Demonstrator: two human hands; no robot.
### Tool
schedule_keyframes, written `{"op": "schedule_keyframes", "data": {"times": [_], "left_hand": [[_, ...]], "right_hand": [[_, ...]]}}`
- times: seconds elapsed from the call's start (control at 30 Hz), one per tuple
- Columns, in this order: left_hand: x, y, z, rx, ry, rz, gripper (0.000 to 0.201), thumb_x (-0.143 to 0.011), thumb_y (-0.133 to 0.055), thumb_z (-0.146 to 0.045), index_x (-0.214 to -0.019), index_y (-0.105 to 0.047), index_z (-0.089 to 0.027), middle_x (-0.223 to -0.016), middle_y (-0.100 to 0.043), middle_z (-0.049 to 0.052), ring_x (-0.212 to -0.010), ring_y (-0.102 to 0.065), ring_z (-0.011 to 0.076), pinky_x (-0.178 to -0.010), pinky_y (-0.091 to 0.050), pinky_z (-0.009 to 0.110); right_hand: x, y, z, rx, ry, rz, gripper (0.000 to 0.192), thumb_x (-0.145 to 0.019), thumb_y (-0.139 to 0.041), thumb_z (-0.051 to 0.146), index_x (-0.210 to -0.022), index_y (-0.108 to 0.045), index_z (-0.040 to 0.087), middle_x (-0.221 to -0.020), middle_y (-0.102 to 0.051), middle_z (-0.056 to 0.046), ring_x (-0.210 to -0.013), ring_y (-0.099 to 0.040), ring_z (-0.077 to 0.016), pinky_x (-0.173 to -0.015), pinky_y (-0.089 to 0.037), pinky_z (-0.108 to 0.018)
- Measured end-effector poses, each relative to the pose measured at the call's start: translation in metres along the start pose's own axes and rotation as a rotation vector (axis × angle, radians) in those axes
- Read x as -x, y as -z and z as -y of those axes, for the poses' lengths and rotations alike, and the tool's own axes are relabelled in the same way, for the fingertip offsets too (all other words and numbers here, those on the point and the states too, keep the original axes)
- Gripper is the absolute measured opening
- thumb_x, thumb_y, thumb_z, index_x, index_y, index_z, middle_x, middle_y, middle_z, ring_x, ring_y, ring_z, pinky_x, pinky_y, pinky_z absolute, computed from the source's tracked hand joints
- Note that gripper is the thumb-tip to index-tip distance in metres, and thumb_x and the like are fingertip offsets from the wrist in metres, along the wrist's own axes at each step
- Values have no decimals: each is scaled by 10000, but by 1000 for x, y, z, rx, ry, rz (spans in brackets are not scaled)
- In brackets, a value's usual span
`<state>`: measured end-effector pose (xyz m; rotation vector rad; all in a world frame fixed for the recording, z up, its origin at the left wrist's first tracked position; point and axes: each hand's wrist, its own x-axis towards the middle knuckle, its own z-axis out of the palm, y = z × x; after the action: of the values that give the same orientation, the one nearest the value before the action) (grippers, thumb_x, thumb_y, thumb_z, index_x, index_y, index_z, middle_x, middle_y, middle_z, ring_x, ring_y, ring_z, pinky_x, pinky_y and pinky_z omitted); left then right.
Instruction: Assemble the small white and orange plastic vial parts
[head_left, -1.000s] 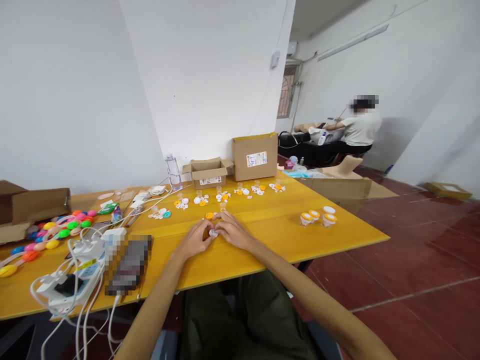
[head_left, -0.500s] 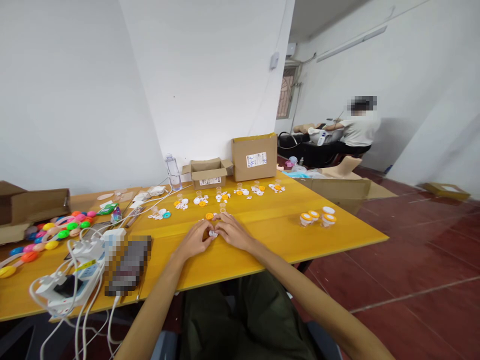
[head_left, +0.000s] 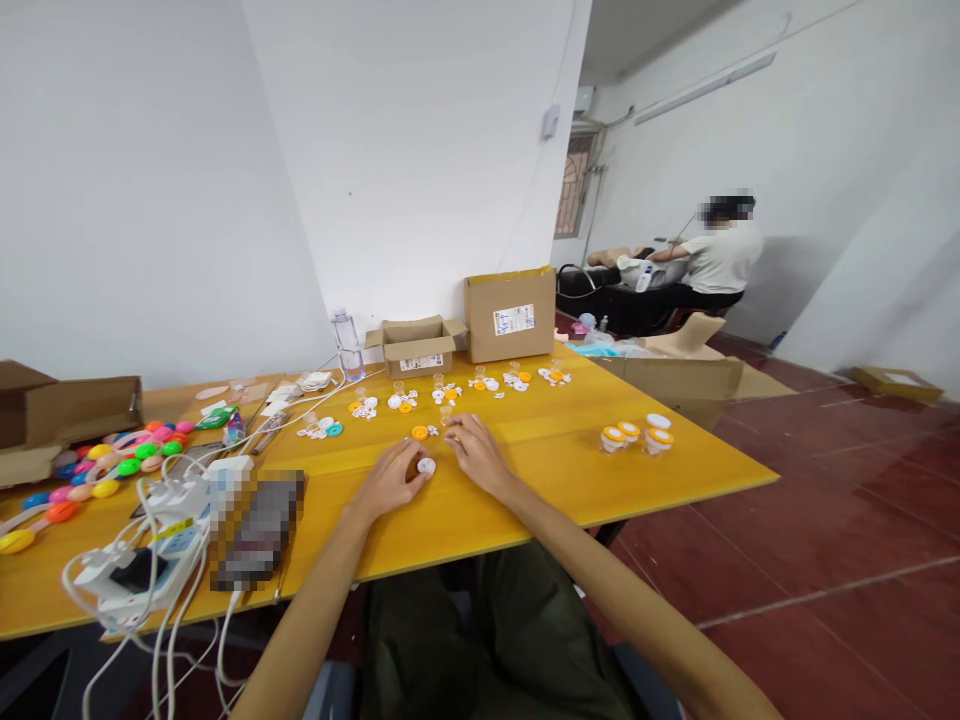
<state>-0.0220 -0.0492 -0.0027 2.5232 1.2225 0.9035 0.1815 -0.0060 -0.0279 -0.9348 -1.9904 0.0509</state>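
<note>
- Hands split since prev frame: right hand [head_left: 480, 455] drifted up, fingers loose, empty.
- Left hand [head_left: 390, 480] pinches white cap [head_left: 427, 466] on bench [head_left: 540, 440].
- Tip: hold cap level, press evenly.

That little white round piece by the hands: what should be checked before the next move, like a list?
1. White round piece in the left hand fingers: ok, it sits at the fingertips.
2. Right hand free: cannot tell, its fingers are near small parts and too small to read.
3. Orange cap within reach: ok, just beyond the hands.
4. Bare table around the hands: ok.
5. White cables away from the hands: ok, off to the left.
</note>
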Motion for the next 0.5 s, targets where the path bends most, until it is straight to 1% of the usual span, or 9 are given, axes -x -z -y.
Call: {"op": "schedule_keyframes", "data": {"times": [0.07, 0.17, 0.33, 0.5], "left_hand": [[0, 1, -1, -7, 1, 0, 94, -849, -575, -231, -943, -577, -233, -947, -653, 37, -909, -617, 218, -856, -496, 346], [-1, 1, -2, -18, 5, 12, 124, -846, -590, -252, -968, -586, -230, -938, -650, 36, -898, -618, 218, -861, -499, 352], [-1, 2, -2, -43, 5, 24, 162, -856, -603, -314, -994, -605, -228, -909, -645, 34, -890, -618, 221, -873, -503, 363], [0, 1, 1, -61, -7, 43, 220, -854, -602, -337, -1047, -632, -235, -892, -653, 33, -917, -621, 228, -908, -502, 371]], "right_hand": [[0, 3, -8, 41, -41, -20, 202, -899, -516, 110, -828, -654, 238, -1028, -640, -79, -963, -587, -236, -866, -500, -405], [1, 8, -15, 87, -73, -1, 214, -893, -519, 108, -790, -655, 238, -1008, -642, -78, -959, -590, -237, -872, -503, -406], [3, 9, -16, 151, -40, 56, 170, -876, -562, 112, -815, -673, 225, -1046, -647, -90, -989, -597, -241, -884, -512, -413], [4, 8, -15, 175, -10, 126, 187, -880, -567, 107, -819, -689, 235, -1086, -640, -87, -1046, -585, -235, -898, -507, -409]]}}
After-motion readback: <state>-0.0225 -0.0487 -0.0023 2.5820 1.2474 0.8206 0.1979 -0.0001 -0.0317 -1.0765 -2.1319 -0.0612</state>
